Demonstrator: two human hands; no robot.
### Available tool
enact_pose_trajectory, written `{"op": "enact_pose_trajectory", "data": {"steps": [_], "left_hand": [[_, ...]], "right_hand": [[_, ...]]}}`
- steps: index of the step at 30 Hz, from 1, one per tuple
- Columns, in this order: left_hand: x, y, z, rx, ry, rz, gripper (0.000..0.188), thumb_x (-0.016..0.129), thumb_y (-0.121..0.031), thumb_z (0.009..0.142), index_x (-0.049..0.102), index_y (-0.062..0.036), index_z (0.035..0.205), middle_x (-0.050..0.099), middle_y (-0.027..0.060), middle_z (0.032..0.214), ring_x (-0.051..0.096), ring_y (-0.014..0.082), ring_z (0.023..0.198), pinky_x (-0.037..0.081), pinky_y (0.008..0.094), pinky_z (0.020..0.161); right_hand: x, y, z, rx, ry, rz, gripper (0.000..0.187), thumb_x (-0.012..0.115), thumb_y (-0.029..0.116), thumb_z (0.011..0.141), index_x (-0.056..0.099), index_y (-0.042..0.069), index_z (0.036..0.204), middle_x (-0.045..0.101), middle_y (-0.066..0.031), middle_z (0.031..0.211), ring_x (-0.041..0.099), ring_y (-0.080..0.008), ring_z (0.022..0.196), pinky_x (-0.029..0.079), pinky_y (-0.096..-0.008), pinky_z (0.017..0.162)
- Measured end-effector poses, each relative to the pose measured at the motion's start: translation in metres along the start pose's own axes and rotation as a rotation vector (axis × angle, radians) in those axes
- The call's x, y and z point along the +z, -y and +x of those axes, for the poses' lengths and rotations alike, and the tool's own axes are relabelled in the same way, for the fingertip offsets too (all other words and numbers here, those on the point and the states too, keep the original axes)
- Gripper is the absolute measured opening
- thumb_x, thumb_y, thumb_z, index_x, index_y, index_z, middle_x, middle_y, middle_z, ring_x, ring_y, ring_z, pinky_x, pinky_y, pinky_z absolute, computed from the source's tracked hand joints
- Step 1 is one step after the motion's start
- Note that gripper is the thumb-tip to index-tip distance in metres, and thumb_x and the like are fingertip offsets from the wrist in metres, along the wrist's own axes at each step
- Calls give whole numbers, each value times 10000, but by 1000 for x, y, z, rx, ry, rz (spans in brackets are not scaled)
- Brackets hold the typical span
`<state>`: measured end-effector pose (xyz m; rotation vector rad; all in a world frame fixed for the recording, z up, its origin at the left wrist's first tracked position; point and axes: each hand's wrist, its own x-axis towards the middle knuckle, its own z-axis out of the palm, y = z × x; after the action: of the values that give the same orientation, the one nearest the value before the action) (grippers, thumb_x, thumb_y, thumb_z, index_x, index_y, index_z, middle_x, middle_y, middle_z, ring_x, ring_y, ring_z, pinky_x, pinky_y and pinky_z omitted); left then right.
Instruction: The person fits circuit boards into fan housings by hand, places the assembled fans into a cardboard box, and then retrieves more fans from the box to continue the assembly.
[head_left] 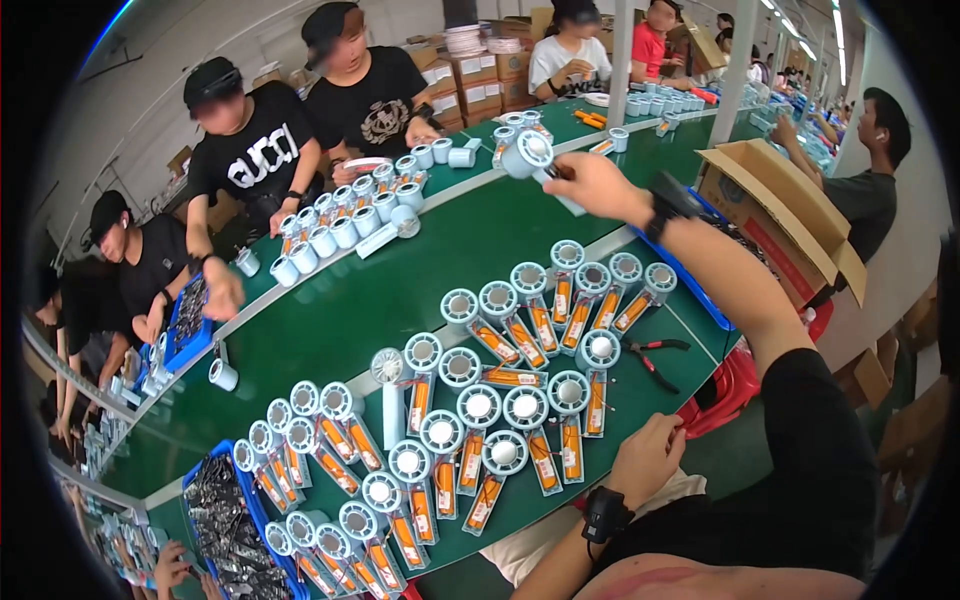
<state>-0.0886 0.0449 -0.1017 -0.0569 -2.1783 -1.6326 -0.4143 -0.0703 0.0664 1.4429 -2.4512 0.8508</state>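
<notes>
Out over the green conveyor belt (400,268), my right hand (598,186) is closed on a light-blue fan housing (527,154) with a round head; my fingers hide part of its lower end. My left hand (645,458) stays low by the table's near edge, its fingers curled in and nothing visible in them. Between my arms and the belt lie several fan housings (503,452) in rows, each with a round head and an orange battery in its open handle. One housing (391,405) shows its grilled head and closed handle. Red-handled pliers (655,362) rest beside the housings.
Blue trays of dark small parts (222,510) stand at the left, and another blue tray (715,305) at the right, near an open cardboard box (770,215). Across the belt, co-workers handle more housings (345,233). A red stool (722,395) is beside the table.
</notes>
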Motion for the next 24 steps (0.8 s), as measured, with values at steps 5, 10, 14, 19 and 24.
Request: {"op": "enact_pose_trajectory", "data": {"steps": [5,10,14,19,24], "left_hand": [[-8,-7,-1,-120,-27,-98,209,683,-134,974,657,3,1130,632,107,897,654,218,713,543,330,663],[-8,-4,1,-150,-42,-191,209,675,-118,981,646,13,1141,626,93,903,634,186,710,529,304,667],[-10,-5,4,-193,-10,-261,204,672,-108,984,641,17,1142,625,79,909,622,154,712,518,289,665],[-15,-5,10,-254,33,-310,190,671,-106,985,643,18,1126,626,72,915,615,131,718,509,277,661],[-18,-6,12,-247,42,-344,169,658,-108,993,644,21,1102,625,75,899,614,128,711,503,266,661]], "right_hand": [[63,-64,69,45,211,-428,342,757,313,876,701,1,1003,735,-235,996,715,-390,969,550,-508,830],[103,-68,65,121,325,-487,335,765,293,865,715,22,1054,738,-227,1045,708,-390,1006,559,-490,871],[111,-74,57,150,350,-445,319,754,266,869,718,33,1084,734,-215,1074,699,-392,1018,557,-482,879],[93,-76,33,-41,278,-324,291,730,224,876,715,35,1097,717,-183,1064,682,-380,1014,549,-464,891],[67,-66,-10,-88,240,-236,201,667,190,901,731,35,1012,702,-172,1068,674,-376,1001,543,-476,885]]}}
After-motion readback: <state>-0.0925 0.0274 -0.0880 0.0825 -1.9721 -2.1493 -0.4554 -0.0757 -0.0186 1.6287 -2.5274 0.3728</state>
